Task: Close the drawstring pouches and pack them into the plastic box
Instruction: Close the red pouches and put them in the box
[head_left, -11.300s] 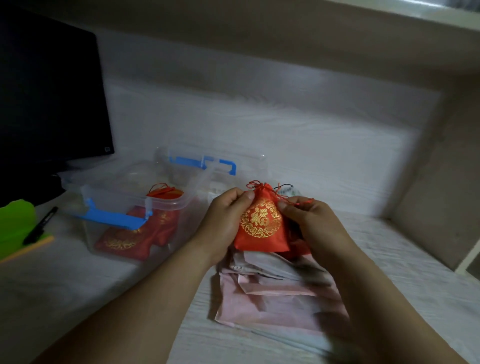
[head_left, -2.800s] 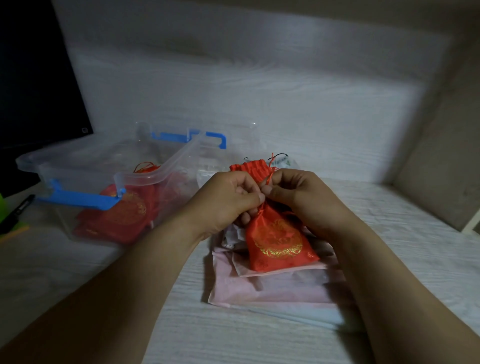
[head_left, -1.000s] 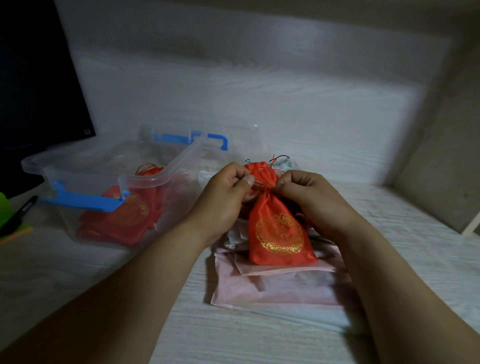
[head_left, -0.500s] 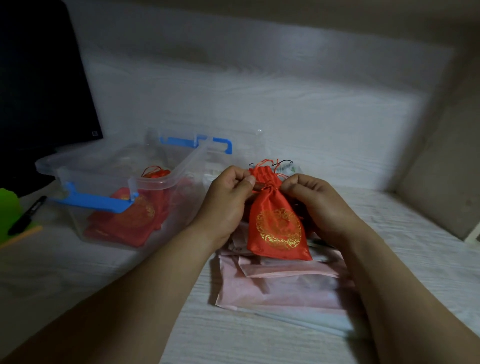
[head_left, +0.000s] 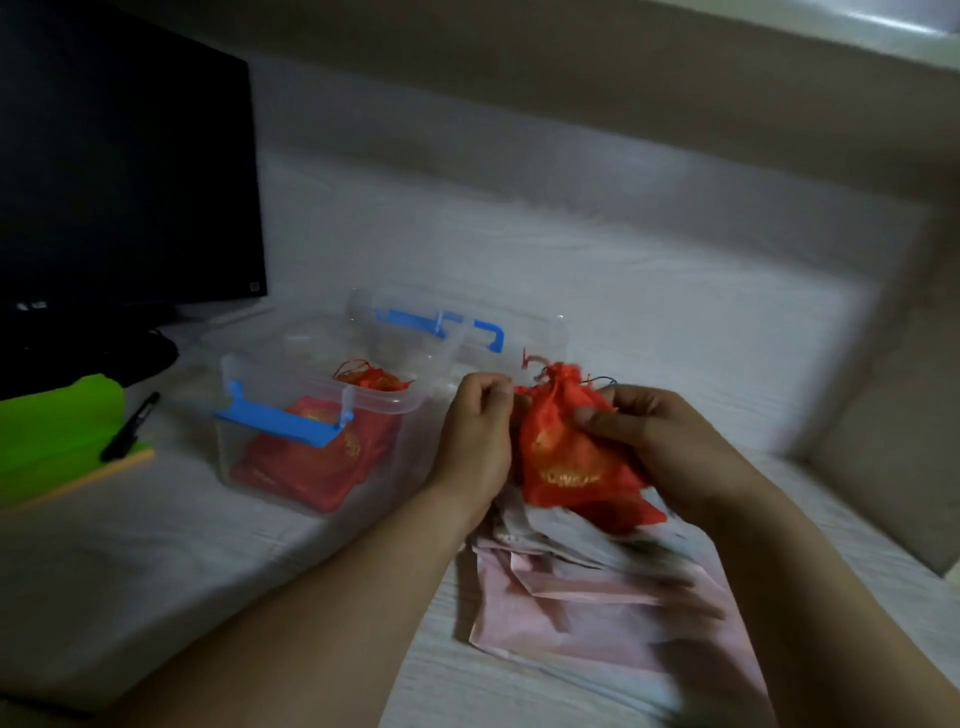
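A red drawstring pouch (head_left: 566, 457) with a gold emblem is held above the desk between both hands, its neck gathered at the top. My left hand (head_left: 475, 441) pinches the red cord at the pouch's left. My right hand (head_left: 660, 441) grips the pouch's right side, fingers curled over the cloth. The clear plastic box (head_left: 280, 384) with blue latches stands open to the left, with several red pouches (head_left: 317, 457) lying inside.
Flat pink and white bags (head_left: 597, 587) lie stacked under my hands. The box's clear lid (head_left: 467, 332) with a blue handle leans behind the box. A dark monitor (head_left: 124, 171) stands at the back left, with a green pad (head_left: 57, 431) and black pen (head_left: 130, 426) beside it.
The pouch's neck has been drawn tight since a few seconds ago. Within the last half second the pouch has crumpled and tilted in my right hand, and the view has swung right.
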